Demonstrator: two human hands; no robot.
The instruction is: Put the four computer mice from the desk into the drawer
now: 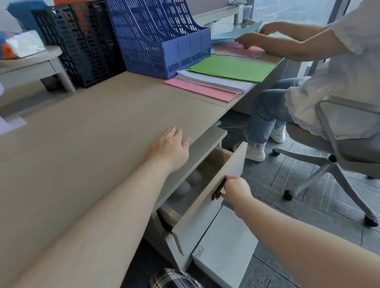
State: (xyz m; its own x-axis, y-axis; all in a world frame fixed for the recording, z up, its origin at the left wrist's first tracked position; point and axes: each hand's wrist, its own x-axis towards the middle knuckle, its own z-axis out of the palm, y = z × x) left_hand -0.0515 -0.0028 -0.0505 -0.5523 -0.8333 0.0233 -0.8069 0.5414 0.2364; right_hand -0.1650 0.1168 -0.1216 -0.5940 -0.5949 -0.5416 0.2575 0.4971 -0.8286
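Worktop (87, 139), beige, spans the left of the view; its near surface is bare apart from the left hand (169, 146), which lies palm-down near the front edge, fingers released and spread flat. Blue file rack (158, 29) and black file rack (79, 43) stand upright at the back, with stacked coloured paper sheets (222, 76) beside them. Drawer (202, 188), below the worktop edge, stands partly open. Right hand (235, 190) is at the drawer front, fingers clenched around the dark handle (218, 190). Two pale rounded computer mice (189, 183) lie inside the drawer, partly hidden under the worktop; the others cannot be seen.
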